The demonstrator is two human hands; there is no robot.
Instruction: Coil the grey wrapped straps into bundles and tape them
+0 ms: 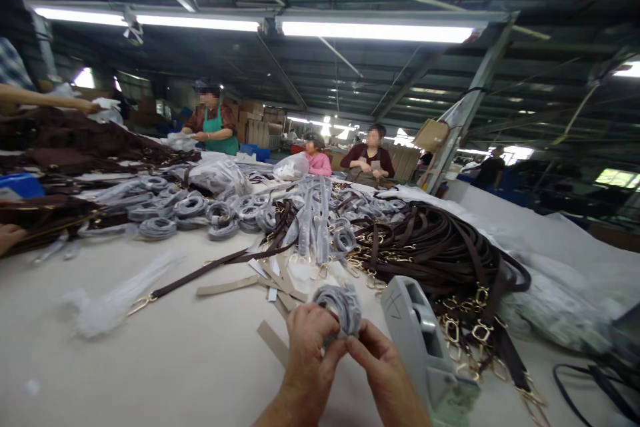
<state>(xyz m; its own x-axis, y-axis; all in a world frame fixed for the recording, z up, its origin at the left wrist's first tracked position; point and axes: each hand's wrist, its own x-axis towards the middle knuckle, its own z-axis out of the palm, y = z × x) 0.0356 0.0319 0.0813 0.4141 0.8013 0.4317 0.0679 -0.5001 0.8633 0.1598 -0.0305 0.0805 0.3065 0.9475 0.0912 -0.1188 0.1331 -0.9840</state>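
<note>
- Left hand (311, 340) curled around the round, grey, plastic-wrapped coil (344, 305), over the white counter (175, 360), toward its near edge.
- Right hand (383, 357) nearly closed, fingertips pinching the coil's near side.

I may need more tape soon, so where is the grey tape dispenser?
In the head view, the grey tape dispenser is right of centre, just beyond the right hand and before the heap of dark straps.

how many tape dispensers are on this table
1: the grey tape dispenser, between the right hand and the dark brown straps. Others may be hidden.
</note>
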